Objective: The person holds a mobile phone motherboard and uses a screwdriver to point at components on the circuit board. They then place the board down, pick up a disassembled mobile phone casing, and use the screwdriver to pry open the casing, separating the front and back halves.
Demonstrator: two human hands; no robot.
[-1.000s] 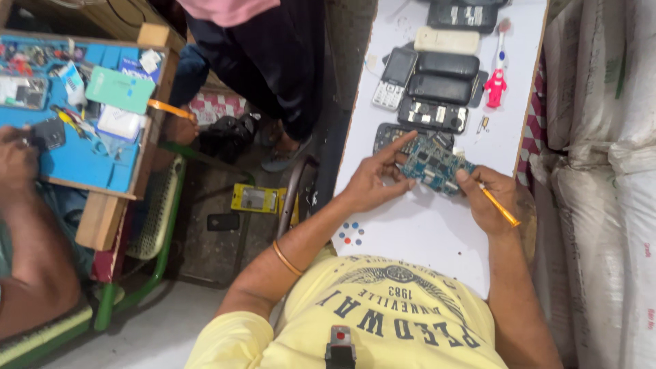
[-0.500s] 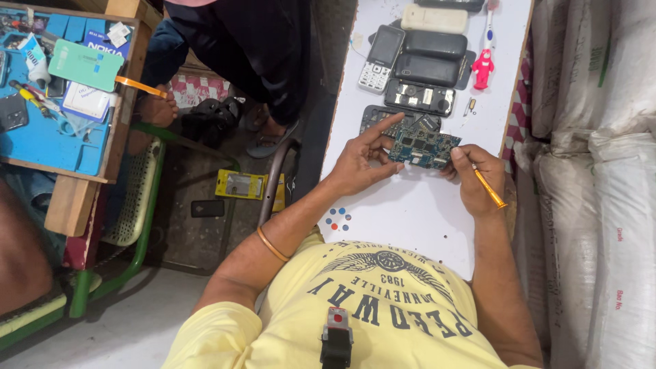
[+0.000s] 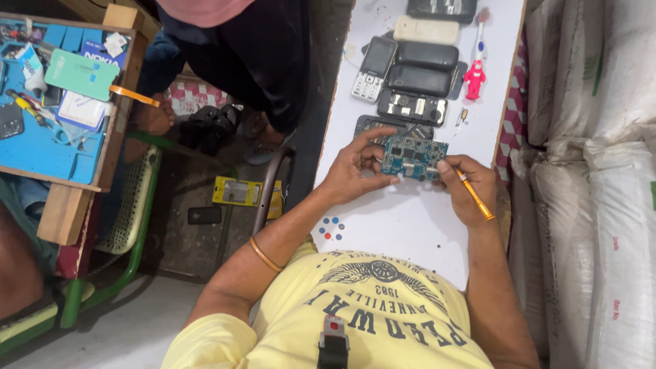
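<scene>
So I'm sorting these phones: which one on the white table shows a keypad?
The silver-and-black phone at the left of the pile, face up with screen and keys showing. The others beside it lie as plain dark or cream backs.

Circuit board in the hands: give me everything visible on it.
The circuit board is a blue-green, roughly rectangular phone board, studded with small metallic shields and components. It is held flat just above the white table, in front of a row of opened phones. The left hand grips its left edge; the right hand, holding a yellow-handled tool, touches its right edge.
</scene>
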